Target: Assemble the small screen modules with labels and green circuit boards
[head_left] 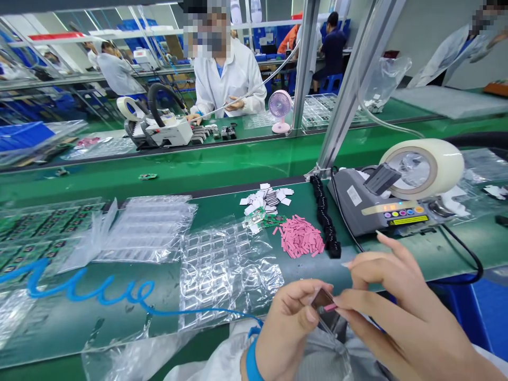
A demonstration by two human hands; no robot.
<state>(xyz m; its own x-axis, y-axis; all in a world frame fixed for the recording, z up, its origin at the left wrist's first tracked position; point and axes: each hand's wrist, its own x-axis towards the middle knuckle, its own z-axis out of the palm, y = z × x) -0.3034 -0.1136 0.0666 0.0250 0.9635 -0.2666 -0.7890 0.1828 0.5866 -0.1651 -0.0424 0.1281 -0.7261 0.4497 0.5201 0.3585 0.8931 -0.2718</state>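
1. Your left hand (286, 321) pinches a small dark flat rectangular piece (320, 298), view's 5 o'clock.
2. Your right hand (399, 299) pinches a small pink strip (330, 307) at its edge.
3. Pink strip pile (301, 237): left hand's 12 o'clock, green surface (218, 205).

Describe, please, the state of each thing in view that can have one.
Left hand, holding a small dark flat piece
Right hand, pinching a small pink strip
Pink rectangular strips, heaped loose
Grey plastic tape dispenser, display lit
Cream tape roll, mounted
Blue coiled cord, partly stretched
Pink round fan, upright
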